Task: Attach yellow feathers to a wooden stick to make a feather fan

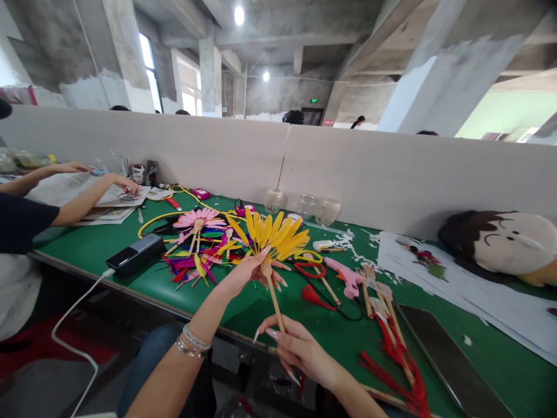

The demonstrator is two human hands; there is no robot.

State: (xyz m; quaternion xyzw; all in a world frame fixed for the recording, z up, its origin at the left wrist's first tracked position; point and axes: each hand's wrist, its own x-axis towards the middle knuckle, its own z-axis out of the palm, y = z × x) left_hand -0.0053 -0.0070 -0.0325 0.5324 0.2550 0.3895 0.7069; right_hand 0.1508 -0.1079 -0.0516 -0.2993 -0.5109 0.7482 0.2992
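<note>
A fan of yellow feathers (pixel 278 235) on a wooden stick is held up over the green table. My left hand (pixel 250 271) is closed around the top of the stick, just below the feather bases. Lower down, my right hand (pixel 293 345) pinches the same stick near its bottom end. Behind the yellow fan lies a pile of loose coloured feathers (pixel 204 261). A pink feather fan (pixel 200 219) rests on that pile. Right of my hands are red-handled scissors (pixel 310 269), a red tassel (pixel 315 296) and a pink glue gun (pixel 345 277).
A black power bank (pixel 136 254) with a white cable sits at left. A large dark phone (pixel 452 360), wooden sticks with red tassels (pixel 394 325) and a plush doll (pixel 500 244) lie at right. Glass jars (pixel 307 204) stand by the white partition (pixel 369 168). A co-worker's arms (pixel 93 197) handle papers at left.
</note>
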